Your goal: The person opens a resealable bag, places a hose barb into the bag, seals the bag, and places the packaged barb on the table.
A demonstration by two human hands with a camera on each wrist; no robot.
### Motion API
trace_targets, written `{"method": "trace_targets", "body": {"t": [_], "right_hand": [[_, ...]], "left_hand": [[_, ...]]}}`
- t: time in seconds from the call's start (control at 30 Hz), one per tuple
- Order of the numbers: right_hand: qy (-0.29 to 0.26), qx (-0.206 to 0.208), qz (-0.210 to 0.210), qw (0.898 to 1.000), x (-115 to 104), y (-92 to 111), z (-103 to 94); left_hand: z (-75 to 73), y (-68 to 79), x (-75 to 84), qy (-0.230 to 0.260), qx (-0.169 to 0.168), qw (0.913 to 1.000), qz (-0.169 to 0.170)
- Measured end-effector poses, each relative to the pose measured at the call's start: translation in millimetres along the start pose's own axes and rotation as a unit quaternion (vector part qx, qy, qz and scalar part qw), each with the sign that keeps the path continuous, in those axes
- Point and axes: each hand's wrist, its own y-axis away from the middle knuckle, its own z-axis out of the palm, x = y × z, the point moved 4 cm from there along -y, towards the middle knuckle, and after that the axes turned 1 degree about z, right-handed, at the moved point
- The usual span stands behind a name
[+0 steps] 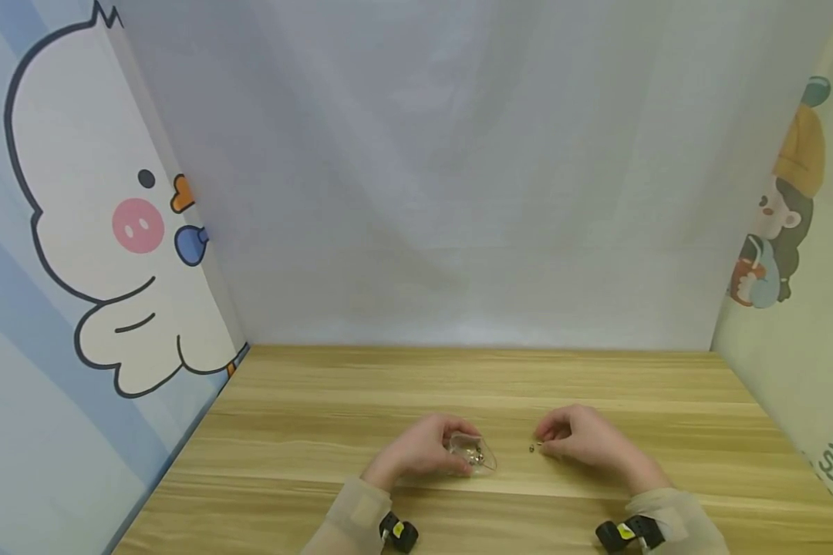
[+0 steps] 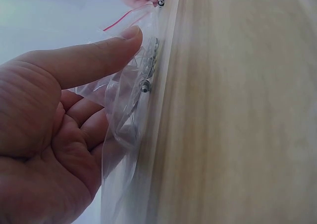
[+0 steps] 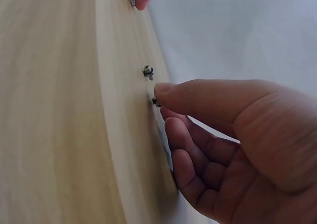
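Note:
My left hand (image 1: 426, 447) holds a clear zip-lock plastic bag (image 1: 467, 439) at the table, thumb over it and fingers beneath. Several small shiny metal parts (image 1: 475, 456) lie inside; the left wrist view shows a rounded metal piece (image 2: 144, 86) through the plastic. To the right, my right hand (image 1: 586, 441) pinches a small metal piece (image 3: 156, 102) between thumb and forefinger, low at the tabletop; the thumb mostly hides it. Beside those fingertips, toward the bag, another small metal piece (image 3: 148, 71) sits on the wood. Their exact kind is too small to tell.
Both hands work over a light wood-grain table (image 1: 319, 416). A pale grey curtain (image 1: 458, 193) hangs behind its far edge. Printed cartoon panels flank it, with a white duck figure (image 1: 76, 154) on the left and a capped child figure (image 1: 780, 223) on the right.

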Motion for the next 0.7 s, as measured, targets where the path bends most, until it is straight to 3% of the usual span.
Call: {"method": "trace_targets", "body": {"t": [0.7], "right_hand": [[0.030, -0.014, -0.015, 0.999, 3.1, -0.4, 3.7]], "left_hand": [[-0.6, 0.2, 0.2, -0.008, 0.001, 1.0000, 0.001]]}}
